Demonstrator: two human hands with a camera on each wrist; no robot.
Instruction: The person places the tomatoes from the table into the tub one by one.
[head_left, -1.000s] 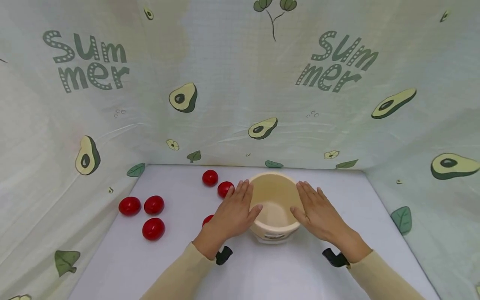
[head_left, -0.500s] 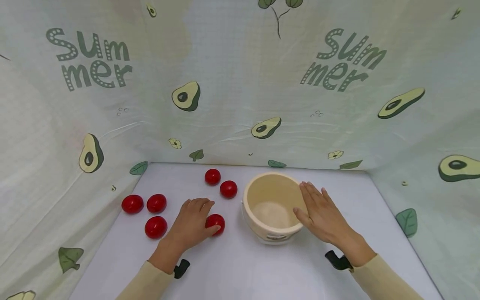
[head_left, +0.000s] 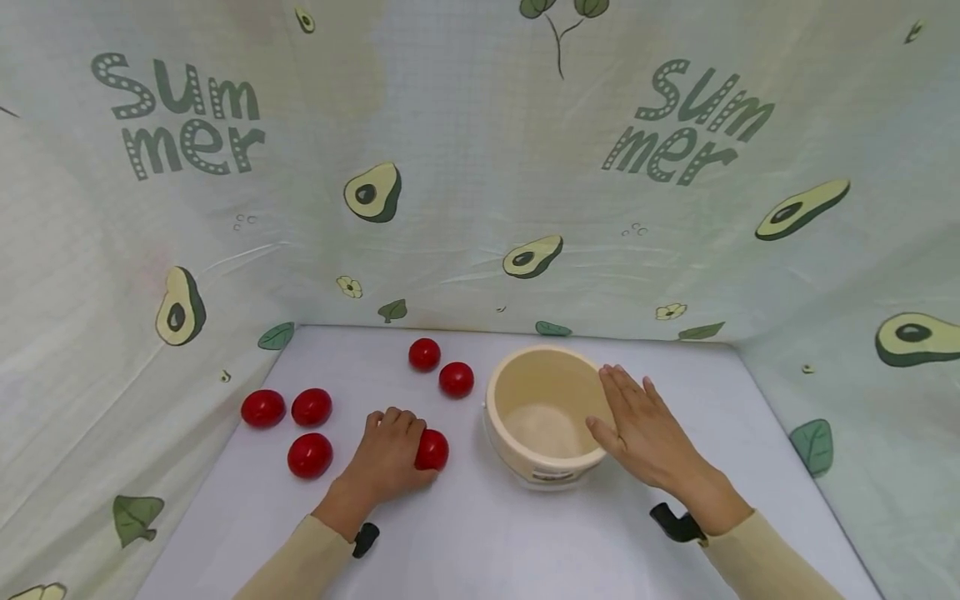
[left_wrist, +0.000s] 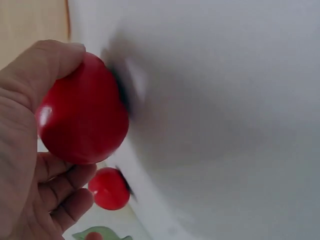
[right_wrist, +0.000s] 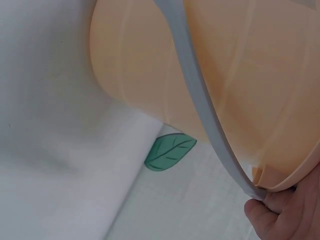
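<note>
Low on the left side of the table, my left hand point(head_left: 386, 457) grips a shiny red tomato point(head_left: 433, 451), fingers curled over its far side and thumb at the near side. The left wrist view shows that tomato point(left_wrist: 85, 117) between thumb and fingers, close over the white surface. A cream bucket point(head_left: 517, 442) stands upright at centre with nothing inside. My right hand point(head_left: 647, 433) lies with straight fingers along its right rim, thumb toward the opening. In the right wrist view, fingertips touch the rim beside the end of a grey bucket handle point(right_wrist: 202, 100).
Two tomatoes, one of them a rear tomato point(head_left: 424, 355), lie left of the bucket toward the back. Three more, including a near tomato point(head_left: 310, 456), lie left of my left hand. A printed curtain point(head_left: 450, 167) encloses the white table point(head_left: 510, 550) at the back and sides.
My left hand has left the bucket's left rim, moved left to the tomato and closed round it. My right hand has stayed at the right rim.
</note>
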